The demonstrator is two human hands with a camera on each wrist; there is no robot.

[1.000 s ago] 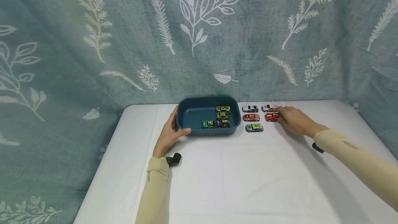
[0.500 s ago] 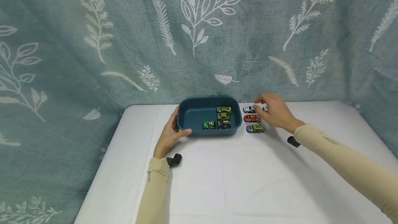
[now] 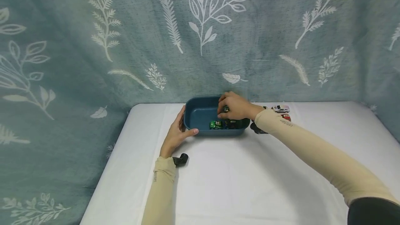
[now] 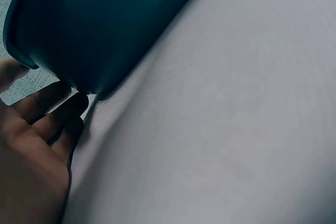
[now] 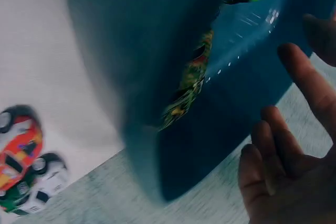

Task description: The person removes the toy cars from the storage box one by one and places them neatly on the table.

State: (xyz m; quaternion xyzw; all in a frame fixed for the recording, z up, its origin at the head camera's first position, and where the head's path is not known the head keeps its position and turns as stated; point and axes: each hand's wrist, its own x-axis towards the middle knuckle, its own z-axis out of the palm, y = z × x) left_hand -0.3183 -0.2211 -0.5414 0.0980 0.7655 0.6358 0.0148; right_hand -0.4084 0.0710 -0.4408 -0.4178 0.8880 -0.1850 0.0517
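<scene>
My left hand (image 3: 175,132) holds the left end of a dark teal plastic bin (image 3: 215,133), thumb at the front rim and fingers along the outer side. In the left wrist view, several fingertips touch the bin wall (image 4: 105,30). My right hand (image 3: 237,107) reaches over the bin's right half, thumb and fingers apart with nothing seen between them in the right wrist view. Inside the bin are a green toy car (image 3: 216,124), a dark toy car (image 3: 231,124) and camouflage-patterned cars (image 5: 189,80), partly hidden by the hand.
Right of the bin, a white toy car (image 3: 281,109) and a red one (image 3: 285,117) show past the right sleeve. The right wrist view has an orange-red car (image 5: 20,148) and another white car (image 5: 50,182) beside the bin. A leaf-patterned curtain (image 3: 187,61) hangs behind the white-covered table (image 3: 218,176).
My right hand has left the red toy car, which stays on the table, and moved left over the other cars into the bin. My left hand keeps its place on the bin.
</scene>
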